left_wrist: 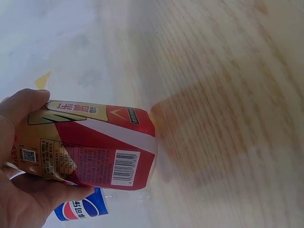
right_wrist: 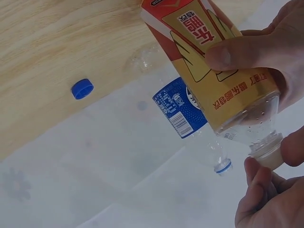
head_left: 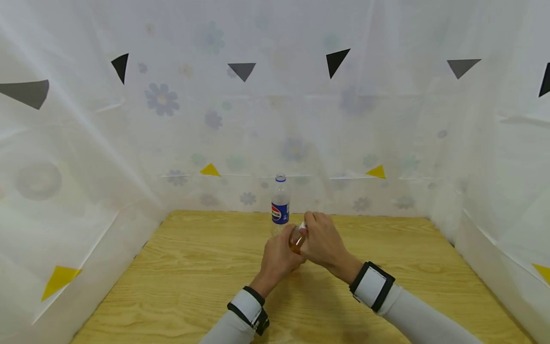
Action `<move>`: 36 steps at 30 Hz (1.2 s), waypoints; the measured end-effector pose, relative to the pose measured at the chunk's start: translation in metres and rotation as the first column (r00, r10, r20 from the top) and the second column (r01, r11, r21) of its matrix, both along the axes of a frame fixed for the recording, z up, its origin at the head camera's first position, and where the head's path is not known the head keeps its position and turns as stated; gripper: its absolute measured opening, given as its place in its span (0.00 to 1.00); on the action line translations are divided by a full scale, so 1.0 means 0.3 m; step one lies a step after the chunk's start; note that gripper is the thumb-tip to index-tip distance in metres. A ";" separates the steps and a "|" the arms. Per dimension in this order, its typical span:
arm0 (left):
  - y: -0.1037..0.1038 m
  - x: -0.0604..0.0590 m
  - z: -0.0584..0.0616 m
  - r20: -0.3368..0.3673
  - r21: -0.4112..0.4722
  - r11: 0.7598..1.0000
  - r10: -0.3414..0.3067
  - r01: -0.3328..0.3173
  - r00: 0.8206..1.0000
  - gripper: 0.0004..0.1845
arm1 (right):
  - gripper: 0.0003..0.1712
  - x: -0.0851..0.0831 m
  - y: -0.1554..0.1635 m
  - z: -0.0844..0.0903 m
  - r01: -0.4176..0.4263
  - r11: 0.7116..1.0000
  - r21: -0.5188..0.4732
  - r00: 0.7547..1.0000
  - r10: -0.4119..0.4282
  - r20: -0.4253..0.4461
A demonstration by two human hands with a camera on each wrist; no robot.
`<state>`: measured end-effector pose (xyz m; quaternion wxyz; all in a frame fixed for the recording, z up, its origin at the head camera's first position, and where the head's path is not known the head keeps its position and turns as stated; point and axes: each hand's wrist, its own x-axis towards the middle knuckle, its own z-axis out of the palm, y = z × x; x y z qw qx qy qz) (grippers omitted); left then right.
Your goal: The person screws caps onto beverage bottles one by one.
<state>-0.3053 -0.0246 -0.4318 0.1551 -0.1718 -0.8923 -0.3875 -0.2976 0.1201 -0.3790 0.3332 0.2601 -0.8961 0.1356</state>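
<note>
Your left hand [head_left: 277, 258] wraps the body of the tea bottle [left_wrist: 90, 149], thumb on the label, fingers curled underneath; the bottle is off the surface [head_left: 172, 277], near the middle, tilted toward you. Your right hand [head_left: 322, 241] pinches the white cap [right_wrist: 267, 151] between thumb and fingers [right_wrist: 256, 185], closed tight round it. Amber liquid shows in the head view and droplets cling inside the clear neck, so judge it part full: moderate weight, contents that slosh when tipped. The wall is thin plastic under a glossy sleeve label; expect it to dent under a hard squeeze and to slip if the hand is damp. Best hold is mid-body, on the label, as the left hand has it now; squeeze lightly if the cap is off, or liquid may rise out of the neck. The cap is small and ribbed, good for a fingertip pinch. Just behind stands an empty, uncapped Pepsi bottle [head_left: 280, 203], light and easily knocked over; its blue cap [right_wrist: 82, 89] lies apart on the surface.
</note>
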 end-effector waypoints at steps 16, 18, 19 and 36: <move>0.007 -0.002 0.005 -0.023 0.000 0.999 0.039 -0.039 0.999 0.27 | 0.12 0.000 -0.020 0.007 0.092 0.995 0.022 0.995 -0.091 -0.044; 0.006 0.000 0.004 -0.025 0.002 0.999 0.042 -0.041 0.999 0.27 | 0.12 0.002 -0.024 0.010 0.109 0.994 0.027 0.994 -0.108 -0.027; 0.006 0.001 0.004 -0.026 0.001 0.999 0.042 -0.042 0.999 0.27 | 0.12 0.004 -0.026 0.011 0.116 0.993 0.027 0.993 -0.116 -0.017; -0.004 -0.003 0.003 0.015 0.036 0.999 0.014 -0.014 1.000 0.28 | 0.10 0.029 -0.024 0.026 0.076 0.997 0.022 0.990 -0.078 0.121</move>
